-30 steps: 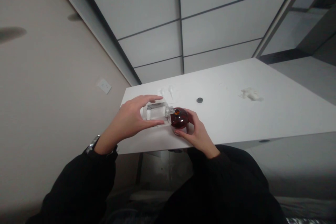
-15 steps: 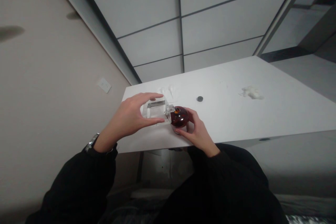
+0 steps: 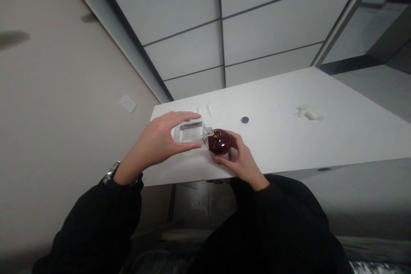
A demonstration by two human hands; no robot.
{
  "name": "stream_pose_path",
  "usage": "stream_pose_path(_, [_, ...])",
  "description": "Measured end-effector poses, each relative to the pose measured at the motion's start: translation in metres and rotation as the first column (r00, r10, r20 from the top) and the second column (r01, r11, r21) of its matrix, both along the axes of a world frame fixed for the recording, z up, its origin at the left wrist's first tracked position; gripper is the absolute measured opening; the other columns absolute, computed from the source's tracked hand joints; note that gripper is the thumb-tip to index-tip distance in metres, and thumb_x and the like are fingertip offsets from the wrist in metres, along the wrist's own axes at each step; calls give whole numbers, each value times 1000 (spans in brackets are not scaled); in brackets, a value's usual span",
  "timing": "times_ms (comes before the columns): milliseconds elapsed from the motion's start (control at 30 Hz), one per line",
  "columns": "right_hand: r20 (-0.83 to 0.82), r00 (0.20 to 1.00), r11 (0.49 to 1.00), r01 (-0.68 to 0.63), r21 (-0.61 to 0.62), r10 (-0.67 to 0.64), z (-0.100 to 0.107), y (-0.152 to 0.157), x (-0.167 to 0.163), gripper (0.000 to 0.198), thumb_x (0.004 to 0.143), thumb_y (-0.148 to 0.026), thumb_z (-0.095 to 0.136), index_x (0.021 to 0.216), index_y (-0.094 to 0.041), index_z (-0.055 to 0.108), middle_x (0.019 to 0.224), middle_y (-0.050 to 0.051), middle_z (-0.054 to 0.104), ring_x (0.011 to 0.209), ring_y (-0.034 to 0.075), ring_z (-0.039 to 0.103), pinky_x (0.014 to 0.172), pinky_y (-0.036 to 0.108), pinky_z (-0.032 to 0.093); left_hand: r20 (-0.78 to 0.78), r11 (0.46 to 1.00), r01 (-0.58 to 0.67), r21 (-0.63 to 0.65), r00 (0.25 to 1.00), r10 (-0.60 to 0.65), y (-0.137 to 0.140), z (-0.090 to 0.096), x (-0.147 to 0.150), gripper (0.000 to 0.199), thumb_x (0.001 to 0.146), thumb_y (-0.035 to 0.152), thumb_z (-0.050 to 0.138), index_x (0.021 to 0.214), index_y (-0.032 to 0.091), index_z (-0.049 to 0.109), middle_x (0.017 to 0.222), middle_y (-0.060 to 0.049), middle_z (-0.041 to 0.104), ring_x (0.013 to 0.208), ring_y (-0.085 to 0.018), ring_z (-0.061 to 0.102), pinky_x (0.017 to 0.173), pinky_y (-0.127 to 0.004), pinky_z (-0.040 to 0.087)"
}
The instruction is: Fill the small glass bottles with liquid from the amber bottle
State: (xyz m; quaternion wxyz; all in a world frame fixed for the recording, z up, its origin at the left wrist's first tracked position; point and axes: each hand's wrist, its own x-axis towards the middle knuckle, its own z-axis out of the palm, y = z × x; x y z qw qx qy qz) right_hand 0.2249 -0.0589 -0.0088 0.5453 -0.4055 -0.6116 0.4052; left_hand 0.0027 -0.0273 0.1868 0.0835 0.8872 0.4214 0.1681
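Note:
My left hand (image 3: 160, 139) is closed around a clear square glass bottle (image 3: 191, 132), thumb on the near side and fingers on the far side. The bottle is tipped sideways, its neck pointing right over the opening of a round, dark amber glass bottle (image 3: 219, 142). My right hand (image 3: 239, 156) grips that amber bottle from its right side, low down. The bottle's mouth faces up, with an orange tint inside. Whether liquid runs between the two I cannot tell.
On the white table (image 3: 282, 141) lies a small dark round disc (image 3: 245, 120) beyond my hands. Crumpled white tissue (image 3: 309, 112) lies farther right, and a thin clear or white piece (image 3: 205, 111) lies behind the glass bottle. A wall with a socket (image 3: 128, 104) stands at left.
Almost nothing differs. Both hands keep their hold on the two bottles, and the view has shifted very slightly.

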Motion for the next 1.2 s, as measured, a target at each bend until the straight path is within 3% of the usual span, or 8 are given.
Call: stream_pose_path(1200, [0, 1000, 1000, 4, 8, -4, -2, 1, 0, 80, 80, -44, 90, 146, -28, 48, 151, 13, 61, 141, 34, 60, 122, 59, 46, -21, 997, 66, 32, 998, -65, 2, 0, 1, 60, 86, 57, 82, 134, 23, 75, 137, -10, 76, 130, -32, 70, 116, -49, 53])
